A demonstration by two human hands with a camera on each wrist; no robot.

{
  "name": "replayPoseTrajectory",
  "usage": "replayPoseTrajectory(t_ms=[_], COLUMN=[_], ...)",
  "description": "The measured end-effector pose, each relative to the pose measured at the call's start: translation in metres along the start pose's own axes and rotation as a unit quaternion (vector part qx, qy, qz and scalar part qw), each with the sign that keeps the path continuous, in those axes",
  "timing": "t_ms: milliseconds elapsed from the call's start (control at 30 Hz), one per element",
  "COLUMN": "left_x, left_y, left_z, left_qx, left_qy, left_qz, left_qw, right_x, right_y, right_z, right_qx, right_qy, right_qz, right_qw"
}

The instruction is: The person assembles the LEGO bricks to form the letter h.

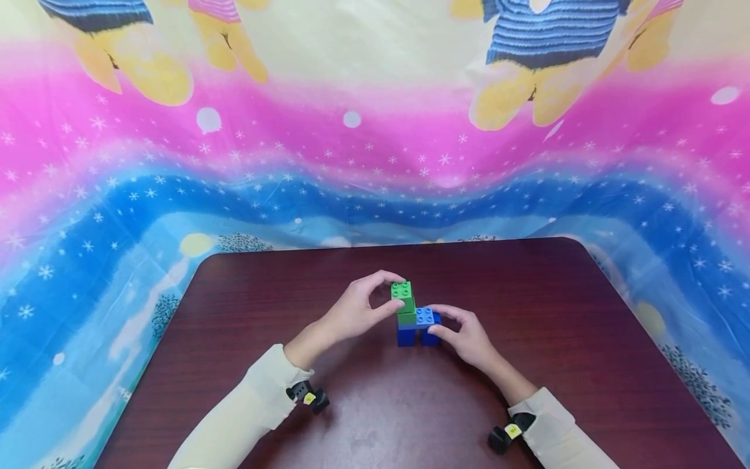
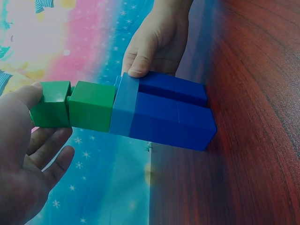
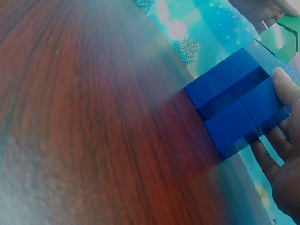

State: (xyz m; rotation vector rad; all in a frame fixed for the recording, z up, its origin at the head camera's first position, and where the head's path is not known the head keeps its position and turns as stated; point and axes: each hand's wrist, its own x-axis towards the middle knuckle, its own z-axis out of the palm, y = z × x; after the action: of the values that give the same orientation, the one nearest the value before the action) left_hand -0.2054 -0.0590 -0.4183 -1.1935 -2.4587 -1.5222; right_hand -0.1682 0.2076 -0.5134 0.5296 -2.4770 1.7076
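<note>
A small structure of toy building blocks stands upright on the table. Dark blue blocks (image 1: 405, 337) form two side-by-side columns as its legs, with a lighter blue block (image 2: 123, 108) bridging them. On one end of that bridge sits a green block (image 2: 92, 106). My left hand (image 1: 355, 310) pinches another green block (image 2: 52, 105) above it between thumb and fingers. A narrow gap with studs shows between the two green blocks in the left wrist view. My right hand (image 1: 471, 340) grips the blue part from the right side, thumb near the lighter blue block.
The dark reddish-brown wooden table (image 1: 375, 417) has rounded far corners. Behind and beside it hangs a colourful cloth (image 1: 375, 150) with snowflakes and cartoon figures. A black strap device (image 1: 308, 395) sits on the left wrist, another (image 1: 512, 432) on the right.
</note>
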Motion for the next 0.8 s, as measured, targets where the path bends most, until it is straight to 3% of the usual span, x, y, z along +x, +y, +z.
replayPoseTrajectory(t_ms=[300, 500, 733, 800], left_x=[0.0, 0.0, 0.003, 0.004], left_y=[0.0, 0.001, -0.001, -0.001], left_z=[0.0, 0.002, 0.005, 0.006], left_qx=[0.018, -0.001, -0.005, -0.005], left_qy=[0.001, 0.005, 0.029, 0.033], left_qz=[0.01, 0.01, 0.015, 0.019], left_qw=[0.9998, 0.9999, 0.9995, 0.9993], right_x=[-0.001, 0.0, -0.002, -0.002], right_y=[-0.003, -0.002, -0.04, -0.04], right_z=[-0.001, 0.0, -0.003, -0.004], right_qx=[0.006, 0.01, -0.004, -0.004], right_qy=[-0.008, -0.01, -0.018, -0.017], right_qz=[0.011, 0.019, 0.02, 0.021], right_qw=[0.9999, 0.9997, 0.9996, 0.9996])
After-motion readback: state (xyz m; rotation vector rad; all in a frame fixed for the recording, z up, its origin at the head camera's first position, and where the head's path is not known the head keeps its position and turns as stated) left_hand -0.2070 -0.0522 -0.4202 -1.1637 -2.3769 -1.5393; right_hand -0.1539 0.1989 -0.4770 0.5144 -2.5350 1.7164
